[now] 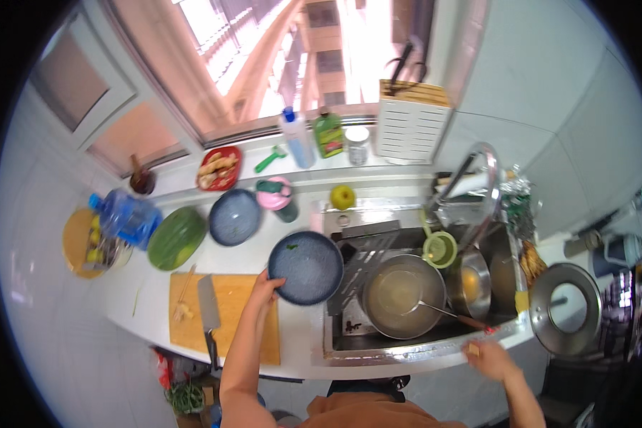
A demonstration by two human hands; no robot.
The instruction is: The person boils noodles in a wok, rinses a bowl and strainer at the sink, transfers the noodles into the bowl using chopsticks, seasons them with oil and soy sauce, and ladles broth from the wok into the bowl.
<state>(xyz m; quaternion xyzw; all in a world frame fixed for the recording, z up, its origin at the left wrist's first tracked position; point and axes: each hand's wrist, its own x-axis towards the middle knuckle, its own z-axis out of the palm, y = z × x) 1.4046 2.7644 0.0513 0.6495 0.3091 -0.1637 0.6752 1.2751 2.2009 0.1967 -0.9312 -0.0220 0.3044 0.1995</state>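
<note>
My left hand (267, 286) grips the near-left rim of a speckled blue bowl (306, 267), with the thumb inside the edge. A green scrap of leaf clings within the bowl, which is above the counter at the sink's left side. By the sink's front right edge, my right hand (489, 357) is curled around a small tan piece (474, 350), too blurred to identify. Just beyond it, the wooden handle of a ladle (473, 322) rests over the sink edge. Its head dips into cloudy liquid in a large metal wok (372, 313) inside the sink (353, 342).
A cleaver (208, 302) lies on a wooden cutting board (235, 321) at left, handle past the front edge. Behind are a watermelon (177, 239) and another blue bowl (235, 218). The sink also holds a metal basin (471, 299) and green strainer (438, 250), below a faucet (492, 187).
</note>
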